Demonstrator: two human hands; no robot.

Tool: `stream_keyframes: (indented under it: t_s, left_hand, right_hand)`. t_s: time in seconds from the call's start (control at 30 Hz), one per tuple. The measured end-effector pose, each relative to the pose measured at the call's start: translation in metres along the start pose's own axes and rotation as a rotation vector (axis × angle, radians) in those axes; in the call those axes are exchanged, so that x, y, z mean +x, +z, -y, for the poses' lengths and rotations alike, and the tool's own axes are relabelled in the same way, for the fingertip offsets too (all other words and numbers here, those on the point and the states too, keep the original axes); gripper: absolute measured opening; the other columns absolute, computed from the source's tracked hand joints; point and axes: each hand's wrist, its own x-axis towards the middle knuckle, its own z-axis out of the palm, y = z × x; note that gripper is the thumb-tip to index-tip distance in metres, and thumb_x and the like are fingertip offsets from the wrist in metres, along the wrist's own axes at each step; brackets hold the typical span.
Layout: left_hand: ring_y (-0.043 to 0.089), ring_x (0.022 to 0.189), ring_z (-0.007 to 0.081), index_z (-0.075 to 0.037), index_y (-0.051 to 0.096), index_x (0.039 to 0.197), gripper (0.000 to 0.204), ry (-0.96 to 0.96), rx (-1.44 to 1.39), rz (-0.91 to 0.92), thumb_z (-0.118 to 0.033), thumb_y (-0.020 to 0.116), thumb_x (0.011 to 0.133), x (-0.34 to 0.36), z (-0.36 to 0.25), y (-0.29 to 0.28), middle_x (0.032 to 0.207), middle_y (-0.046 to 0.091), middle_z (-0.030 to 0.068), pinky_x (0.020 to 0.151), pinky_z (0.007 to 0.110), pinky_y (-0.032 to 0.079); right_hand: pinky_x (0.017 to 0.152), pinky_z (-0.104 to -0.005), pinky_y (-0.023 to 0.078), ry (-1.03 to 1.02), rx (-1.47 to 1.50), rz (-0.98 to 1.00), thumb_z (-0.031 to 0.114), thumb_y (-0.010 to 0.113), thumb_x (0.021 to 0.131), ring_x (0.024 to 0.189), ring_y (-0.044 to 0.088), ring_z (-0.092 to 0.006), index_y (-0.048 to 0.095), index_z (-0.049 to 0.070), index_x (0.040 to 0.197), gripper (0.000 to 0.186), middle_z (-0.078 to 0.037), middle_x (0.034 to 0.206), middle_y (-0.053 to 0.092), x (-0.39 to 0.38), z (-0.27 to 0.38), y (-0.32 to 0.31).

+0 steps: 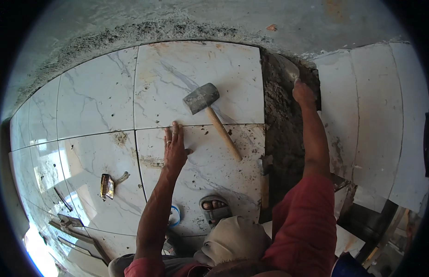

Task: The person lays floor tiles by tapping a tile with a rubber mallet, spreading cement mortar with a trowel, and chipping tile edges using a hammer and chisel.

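My left hand (176,147) rests on a white marbled floor tile (196,171), fingers spread across the joint to the tile beyond; a ring shows on one finger. My right hand (305,94) is closed round the handle of a trowel (289,68), at the far end of a strip of dark wet mortar (281,129). The trowel's blade lies low near the wall, partly hard to make out. Between my hands a rubber mallet (201,98) with a dark head and wooden handle lies on the tiles, touched by neither hand.
A rough grey wall (196,18) borders the far side. Pale tiles (339,106) flank the mortar on the right. A sandalled foot (215,208) stands near a small blue-rimmed white tub (174,216). A brownish shiny object (107,186) and wooden strips (80,234) lie left.
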Motion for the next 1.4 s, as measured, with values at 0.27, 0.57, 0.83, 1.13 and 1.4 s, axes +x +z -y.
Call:
stream_keyframes:
  t_s: [0.27,0.57,0.83,1.13,1.4]
  left_hand:
    - [0.012,0.139,0.0455,-0.005,0.022,0.146,0.102,-0.023,-0.009,-0.010,-0.014,0.082,0.064,-0.004,0.001,-0.004,0.155,0.011,0.0152,0.109,0.059,0.023]
    - [0.010,0.140,0.0449,-0.004,0.022,0.146,0.102,-0.015,-0.003,0.018,-0.014,0.081,0.064,-0.002,0.000,0.000,0.155,0.009,0.0146,0.108,0.060,0.022]
    - [0.008,0.140,0.0454,-0.002,0.021,0.145,0.099,-0.010,0.016,0.028,-0.015,0.080,0.066,-0.001,0.000,-0.001,0.155,0.007,0.0147,0.109,0.059,0.023]
    - [0.010,0.139,0.0468,0.000,0.019,0.145,0.101,0.013,0.009,0.024,-0.014,0.080,0.066,-0.003,-0.001,-0.004,0.155,0.009,0.0159,0.109,0.059,0.023]
    - [0.012,0.138,0.0476,-0.002,0.018,0.146,0.104,0.064,0.013,0.005,-0.019,0.082,0.066,0.002,0.008,0.011,0.155,0.010,0.0166,0.108,0.059,0.023]
  right_hand:
    - [0.084,-0.0505,0.048,-0.277,-0.021,0.203,0.017,0.049,0.090,0.096,0.060,-0.0404,0.047,-0.004,0.119,0.036,-0.024,0.103,0.060,-0.083,-0.036,0.021]
    - [0.056,-0.0362,0.050,0.335,0.735,0.407,0.022,0.056,0.086,0.063,0.063,-0.0229,0.051,-0.004,0.112,0.037,-0.014,0.081,0.061,-0.177,-0.058,0.029]
    - [0.046,-0.0330,0.044,0.218,1.083,0.563,0.020,0.059,0.086,0.053,0.051,-0.0141,0.046,0.002,0.113,0.035,-0.003,0.072,0.050,-0.169,-0.006,0.035]
    - [0.047,-0.0320,0.043,0.076,1.235,0.576,0.019,0.059,0.086,0.055,0.051,-0.0126,0.051,0.004,0.103,0.024,-0.002,0.071,0.051,-0.106,0.026,0.031]
    - [0.046,-0.0289,0.042,0.193,1.429,0.520,0.023,0.062,0.086,0.053,0.049,-0.0111,0.055,0.010,0.105,0.024,0.000,0.072,0.052,-0.156,-0.009,0.024]
